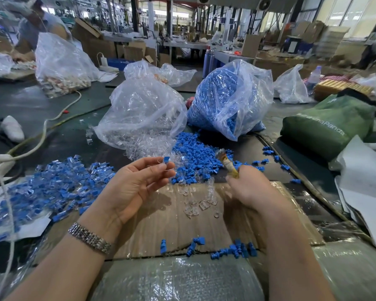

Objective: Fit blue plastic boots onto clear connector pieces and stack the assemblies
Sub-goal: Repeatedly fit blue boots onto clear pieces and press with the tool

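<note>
Boot-and-connector assembly point(166, 160) sits pinched at the fingertips of the left hand point(137, 185), palm up, thumb and forefinger narrow on it; blue boot end points toward 12 o'clock, clear connector part blurs toward 3 o'clock, so long axis hard to call exactly. Right hand point(251, 192) is fisted around a tan stick-like tool point(227, 165), tip aimed at 11 o'clock. Tool tip lies at about 3 o'clock from the held piece, near but apart. Judgement: the next move turns on that gap, tool tip coming in from the right to seat the boot, or the left hand dropping the piece.

Finished pile point(52, 181) lies at 9 o'clock of the left hand, so left is the nearer hand for stacking. Loose clear connectors point(201, 205) on the cardboard point(161, 224) sit between the wrists, at 6 o'clock of the held piece. Loose blue boots point(191, 153) heap at 12 o'clock, below the two bags.
</note>
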Available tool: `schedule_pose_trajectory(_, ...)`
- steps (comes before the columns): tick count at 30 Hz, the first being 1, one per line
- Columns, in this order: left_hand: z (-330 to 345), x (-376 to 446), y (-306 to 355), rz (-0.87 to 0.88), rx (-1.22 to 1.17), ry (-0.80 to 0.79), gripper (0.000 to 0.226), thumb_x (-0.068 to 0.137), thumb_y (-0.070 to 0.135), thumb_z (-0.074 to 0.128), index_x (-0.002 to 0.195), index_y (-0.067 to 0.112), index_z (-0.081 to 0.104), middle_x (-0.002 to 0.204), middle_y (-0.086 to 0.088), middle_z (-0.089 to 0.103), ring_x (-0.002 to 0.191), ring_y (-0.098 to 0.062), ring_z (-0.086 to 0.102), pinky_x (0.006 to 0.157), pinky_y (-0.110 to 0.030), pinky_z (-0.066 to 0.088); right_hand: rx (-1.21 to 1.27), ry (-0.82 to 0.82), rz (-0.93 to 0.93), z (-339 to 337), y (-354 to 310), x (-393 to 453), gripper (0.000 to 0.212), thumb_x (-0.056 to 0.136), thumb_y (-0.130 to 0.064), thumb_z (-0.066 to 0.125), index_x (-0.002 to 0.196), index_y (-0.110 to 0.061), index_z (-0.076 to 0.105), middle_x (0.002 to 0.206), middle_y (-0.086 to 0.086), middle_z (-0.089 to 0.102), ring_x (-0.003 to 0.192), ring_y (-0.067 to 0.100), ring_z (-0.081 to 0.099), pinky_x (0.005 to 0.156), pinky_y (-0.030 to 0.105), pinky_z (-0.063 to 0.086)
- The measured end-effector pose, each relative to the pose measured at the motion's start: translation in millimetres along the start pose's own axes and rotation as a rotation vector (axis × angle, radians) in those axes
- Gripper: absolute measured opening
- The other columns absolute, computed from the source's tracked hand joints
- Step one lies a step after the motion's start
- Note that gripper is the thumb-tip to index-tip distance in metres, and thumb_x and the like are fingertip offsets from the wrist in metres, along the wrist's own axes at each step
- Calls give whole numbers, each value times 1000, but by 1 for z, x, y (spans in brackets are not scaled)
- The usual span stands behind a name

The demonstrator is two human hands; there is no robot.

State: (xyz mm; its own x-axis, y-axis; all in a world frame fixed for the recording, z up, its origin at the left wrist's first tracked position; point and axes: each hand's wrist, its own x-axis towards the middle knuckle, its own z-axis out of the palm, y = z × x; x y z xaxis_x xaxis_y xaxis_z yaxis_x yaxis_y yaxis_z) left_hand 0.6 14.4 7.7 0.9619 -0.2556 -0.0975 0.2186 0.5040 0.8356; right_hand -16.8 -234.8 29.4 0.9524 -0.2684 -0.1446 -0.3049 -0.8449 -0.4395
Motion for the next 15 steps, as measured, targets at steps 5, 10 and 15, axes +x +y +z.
schedule_pose_trajectory(5, -2, 2, 2, 15, -4, 1, 32, 77, 3, 73, 108, 3, 70, 111, -18, 75, 98, -24, 75, 72, -27, 61, 609, -369, -183, -22, -16, -25, 35, 106, -33, 52, 107, 0, 64, 85, 10, 76, 78, 24, 75, 70, 35, 64)
schedule_pose_trajectory(10, -4, 3, 1, 63, -4, -8, 23, 72, 5, 77, 94, 10, 79, 107, -13, 77, 95, -19, 75, 72, -28, 61, 574, -609, -316, -10, -38, -38, 41, 107, -31, 52, 120, 7, 58, 88, 12, 77, 86, 28, 76, 82, 43, 61)
schedule_pose_trajectory(15, -6, 4, -1, 80, 20, 10, 21, 72, 9, 79, 91, 16, 81, 105, -10, 76, 91, -20, 73, 77, -30, 61, 506, -637, -355, -6, -46, -44, 42, 108, -33, 49, 121, 6, 59, 88, 9, 78, 87, 25, 76, 88, 47, 58)
